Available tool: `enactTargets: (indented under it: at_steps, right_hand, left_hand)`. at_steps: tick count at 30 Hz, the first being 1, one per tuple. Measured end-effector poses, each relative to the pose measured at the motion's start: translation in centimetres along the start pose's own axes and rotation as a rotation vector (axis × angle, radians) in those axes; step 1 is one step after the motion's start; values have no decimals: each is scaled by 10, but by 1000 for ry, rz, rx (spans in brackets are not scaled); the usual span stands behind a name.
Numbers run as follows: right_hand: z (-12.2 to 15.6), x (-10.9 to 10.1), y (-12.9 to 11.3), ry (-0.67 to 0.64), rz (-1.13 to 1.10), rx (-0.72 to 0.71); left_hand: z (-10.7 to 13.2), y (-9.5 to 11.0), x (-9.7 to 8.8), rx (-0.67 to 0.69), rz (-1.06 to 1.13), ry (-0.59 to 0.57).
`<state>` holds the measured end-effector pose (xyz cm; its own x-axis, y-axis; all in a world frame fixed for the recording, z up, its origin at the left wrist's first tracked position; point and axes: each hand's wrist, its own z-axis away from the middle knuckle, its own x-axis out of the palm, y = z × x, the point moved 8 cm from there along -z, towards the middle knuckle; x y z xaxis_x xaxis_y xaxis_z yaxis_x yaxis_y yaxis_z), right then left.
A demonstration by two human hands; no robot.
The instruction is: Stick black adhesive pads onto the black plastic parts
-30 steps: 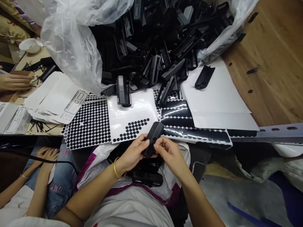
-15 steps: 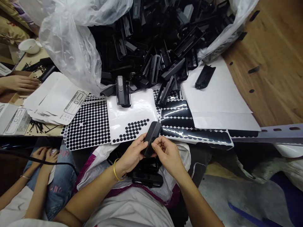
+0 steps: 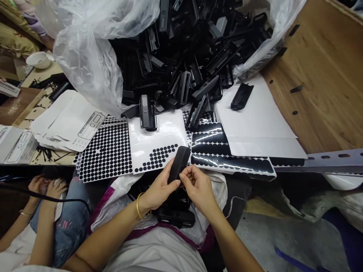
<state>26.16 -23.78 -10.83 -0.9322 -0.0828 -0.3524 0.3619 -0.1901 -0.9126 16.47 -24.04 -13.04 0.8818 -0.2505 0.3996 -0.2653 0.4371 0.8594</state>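
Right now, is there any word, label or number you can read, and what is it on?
None can be read.
White cards: a printed outline drawing, lettering too small.
Brown box: pale print, blurred.
Black part held by left hand and right hand: no text.

No words or numbers here are clear enough to read. The brown cardboard box (image 3: 17, 107) at the far left has pale writing on its top, but it is too small and blurry. The white paper cards (image 3: 70, 122) beside it show a line drawing of a long part, with no letters I can make out.
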Motion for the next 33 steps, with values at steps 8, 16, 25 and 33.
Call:
enactTargets:
  at_steps: [8, 16, 25, 33]
  right_hand:
    - [5, -45, 1, 355, 104, -86]
    - [-27, 0, -27, 165, 412, -276]
    - [-61, 28, -12, 118, 792, -192]
    - [-53, 12, -12, 147, 521, -218]
  left_hand:
    - [24, 13, -9, -142, -263, -254]
    - [-37, 128, -81, 472, -907, 600]
    - [-88, 133, -104, 547, -1119, 722]
    - [-53, 132, -79, 474, -1382, 677]
